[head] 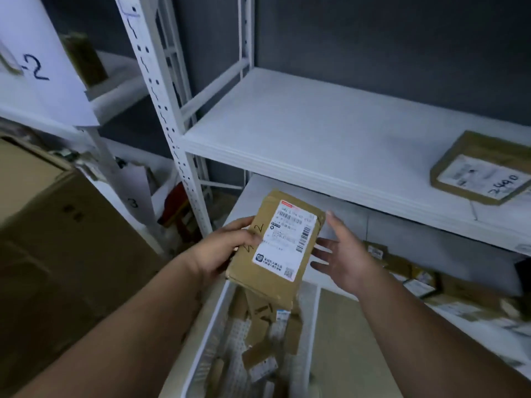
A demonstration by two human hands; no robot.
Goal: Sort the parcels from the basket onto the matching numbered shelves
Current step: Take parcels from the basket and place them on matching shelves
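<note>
Left hand (pixel 230 248) gripped a flat brown parcel (pixel 275 248) by its left edge, thumb on top over the handwritten number, fingers curled under. Parcel was held above the white basket (pixel 313 334), label side up and tilted toward the face, probably so the number could be read. Handwriting partly covered by the thumb; a "2" showed at the end, the rest I could not tell.

Right hand (pixel 342 254) was just beside the parcel's right edge, fingers spread and straight, holding nothing. Whether a fingertip touched the cardboard, I could not tell. It looked ready to steady or take over the parcel.

Basket sat below the hands and had more small brown parcels and white-labelled packs loose in it, so sorting was far from done.

Ahead was a white metal shelf (pixel 316 133), mostly bare, with one brown parcel (pixel 482 170) lying flat at its right end, marked "2490". The shelf below (pixel 488 331) held a scatter of small parcels. To the left, a paper sign (pixel 37 70) read "2" on another rack, and a lower tag (pixel 132 203) read "3". A big cardboard box (pixel 57 225) stood at far left.

Judgement: step in hand was reading the number and choosing a shelf. Next move needs matching the number to the right sign before setting the parcel down.
</note>
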